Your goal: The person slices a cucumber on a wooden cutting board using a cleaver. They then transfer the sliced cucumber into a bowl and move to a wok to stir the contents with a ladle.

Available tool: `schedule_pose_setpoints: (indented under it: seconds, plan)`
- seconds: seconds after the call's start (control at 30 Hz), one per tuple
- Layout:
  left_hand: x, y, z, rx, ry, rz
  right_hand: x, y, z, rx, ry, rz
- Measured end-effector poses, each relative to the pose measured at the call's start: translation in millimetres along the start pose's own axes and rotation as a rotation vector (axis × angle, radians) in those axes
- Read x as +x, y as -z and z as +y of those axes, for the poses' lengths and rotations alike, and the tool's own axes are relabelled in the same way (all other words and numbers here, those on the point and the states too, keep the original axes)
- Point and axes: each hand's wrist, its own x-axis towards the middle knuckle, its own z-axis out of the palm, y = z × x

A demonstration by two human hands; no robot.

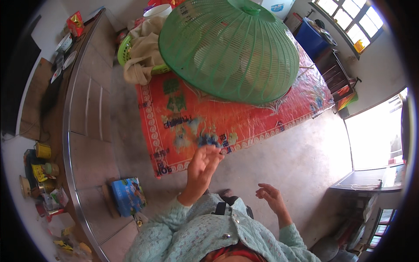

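My left hand [202, 169] is raised at the near edge of a table with a red patterned cover [192, 126]. Its fingers are loosely bent and nothing shows in them. Lower and to the right, my right hand [271, 197] hangs over the floor, fingers a little curled and apart, holding nothing. A large green mesh food cover [235, 52] stands on the table beyond both hands, with pale round shapes dimly seen through it. Left of the cover sits a lime-green basket [125, 49] with a beige cloth [146, 48] draped in it.
A long counter with cabinets [89, 105] runs along the left, with jars and packets on it. A blue box [128, 196] stands on the floor beside it. A blue bin [310, 37] and a dark rack [338, 76] are at the far right, near a bright doorway [371, 135].
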Motion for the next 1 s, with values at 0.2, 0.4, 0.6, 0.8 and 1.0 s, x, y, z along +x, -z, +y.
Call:
schedule_pose_setpoints:
  seconds: [0.2,0.4,0.6,0.8,1.0]
  plan:
    - [93,-23,-10,-0.209,0.28,0.187,-13,-14,7,0.257,0.049,0.156]
    - [137,-28,-30,-0.399,0.25,0.111,15,3,8,0.256,-0.024,0.007]
    - [153,-29,-37,-0.468,0.211,0.112,39,35,-17,0.248,0.025,-0.009]
    - [165,-53,11,-0.37,0.048,0.067,50,52,-37,0.214,0.048,-0.081]
    - [201,-55,72,-0.327,-0.093,-0.007,70,64,-69,0.236,0.128,-0.138]
